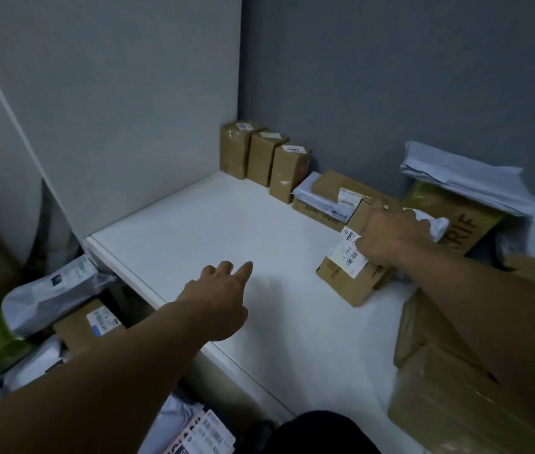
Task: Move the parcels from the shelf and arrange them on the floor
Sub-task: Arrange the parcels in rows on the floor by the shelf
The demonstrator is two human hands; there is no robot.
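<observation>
The right hand (390, 237) grips a small rectangular cardboard box (341, 285) at 3 o'clock on the smooth white shelf (194, 231), with the thumb pressed on its glossy white label (349, 257) and the fingers wrapped over its top. The left hand (220, 299) hovers over the shelf at 6 o'clock, fingers straight and slightly spread, holding nothing. Three upright, tape-wrapped brown cartons (261, 158) stand side by side in the 12 o'clock corner, crinkled grey plastic mailers (50, 290) pile up at 8 o'clock below the shelf edge, and a large taped carton (456, 407) sits at 4 o'clock.
</observation>
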